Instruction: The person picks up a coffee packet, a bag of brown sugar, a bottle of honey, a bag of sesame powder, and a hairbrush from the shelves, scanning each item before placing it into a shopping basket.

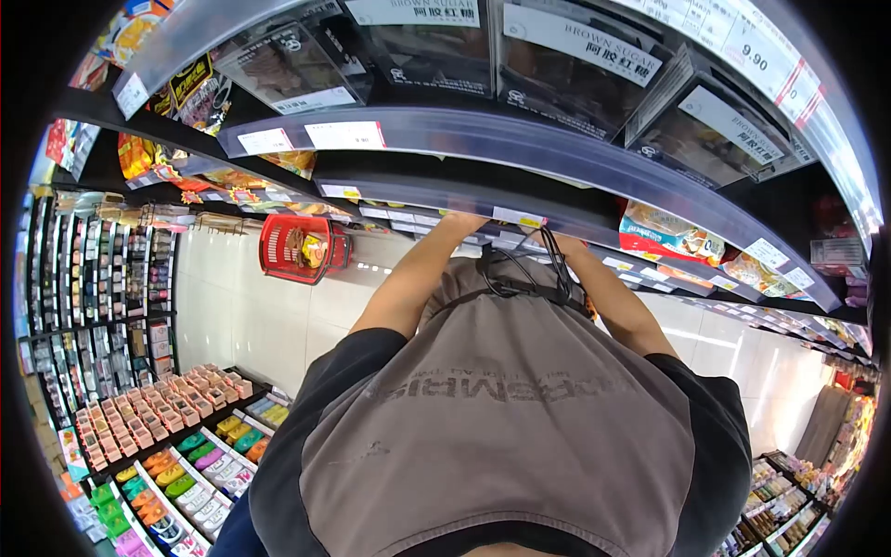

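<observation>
Both my arms reach forward to a lower shelf. My left hand [466, 221] is at the shelf's label strip [520, 217], its fingers hidden behind the shelf edge. Just right of it, my right hand [568, 247] is partly covered by the dark drawstring cords [557, 265] of my grey top [501, 371]. What either hand holds, if anything, does not show. A snack bag [670, 234] with a white, teal and red front lies on the shelf to the right of my right hand.
Above, a shelf holds clear boxes of brown sugar [580, 60] behind a plastic lip [445, 127]. A red shopping basket [295, 249] with packaged goods stands on the floor [218, 306] at left. Behind it are racks [102, 260] and a display of colourful slippers [172, 473].
</observation>
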Motion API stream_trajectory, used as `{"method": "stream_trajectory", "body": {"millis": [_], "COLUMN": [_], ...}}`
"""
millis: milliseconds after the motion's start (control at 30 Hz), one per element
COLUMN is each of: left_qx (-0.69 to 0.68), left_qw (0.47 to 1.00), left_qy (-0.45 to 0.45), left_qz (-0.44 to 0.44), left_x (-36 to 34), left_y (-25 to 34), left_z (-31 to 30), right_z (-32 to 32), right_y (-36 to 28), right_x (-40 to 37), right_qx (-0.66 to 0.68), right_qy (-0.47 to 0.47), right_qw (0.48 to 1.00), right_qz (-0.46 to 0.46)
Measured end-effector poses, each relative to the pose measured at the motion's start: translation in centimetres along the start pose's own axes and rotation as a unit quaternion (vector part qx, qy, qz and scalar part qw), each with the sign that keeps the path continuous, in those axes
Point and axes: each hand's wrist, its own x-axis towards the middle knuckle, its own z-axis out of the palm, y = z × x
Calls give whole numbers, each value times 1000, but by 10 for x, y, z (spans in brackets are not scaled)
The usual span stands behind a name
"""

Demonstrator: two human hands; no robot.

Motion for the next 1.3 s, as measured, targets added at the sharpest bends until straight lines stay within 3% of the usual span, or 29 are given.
{"method": "stream_trajectory", "body": {"millis": [33,133,233,433,567,667,733,800,833,933,967,1000,1067,1133,1167,1200,1267,1300], "left_qx": [-86,-93,-99,-110,-144,-157,-168,-183,-136,-110,-112,-133,-117,-157,-184,-185,-356,-362], "left_qw": [989,988,989,984,977,976,975,973,986,983,981,979,990,986,974,974,924,913], "left_qy": [-93,-93,-67,-12,-33,-45,-61,-75,1,-45,-63,-81,4,20,-94,-98,-98,-133], "left_qz": [-80,-78,-90,-137,-155,-146,-134,-120,-99,-140,-145,-134,-80,-42,-92,-92,-103,-134], "left_x": [5,3,-3,11,-5,-1,-6,-10,-13,-19,-15,-16,-33,-40,-34,-39,-45,-42], "left_y": [-11,-11,-12,2,4,-9,-17,-19,-23,-29,-37,-41,-68,-89,-97,-103,-110,-107], "left_z": [15,9,0,-6,-18,-28,-37,-37,-15,-24,-23,-62,-19,-40,-34,-34,-41,-49], "right_z": [-1,-4,1,-12,-1,-13,-7,-6,-9,-13,-2,-32,-30,-8,22,18,10,7], "right_y": [-2,-18,-92,-104,-120,-129,-129,-135,-137,-149,-151,-183,-186,-182,-160,-168,-182,-187], "right_x": [7,27,36,18,15,9,10,4,5,-6,-1,-14,-10,4,23,28,34,31], "right_qx": [6,19,21,18,26,15,4,-28,-28,30,-50,-54,-134,-166,-316,-236,-7,-9], "right_qy": [1,-4,2,-4,-46,-8,-33,-19,-18,29,64,65,40,129,128,124,23,23], "right_qw": [1000,1000,999,994,994,995,994,998,999,997,995,996,981,950,895,927,992,992], "right_qz": [0,-2,-30,-105,-101,-102,-101,-46,-37,-64,-64,-41,-133,-231,-288,-264,-123,-121]}}
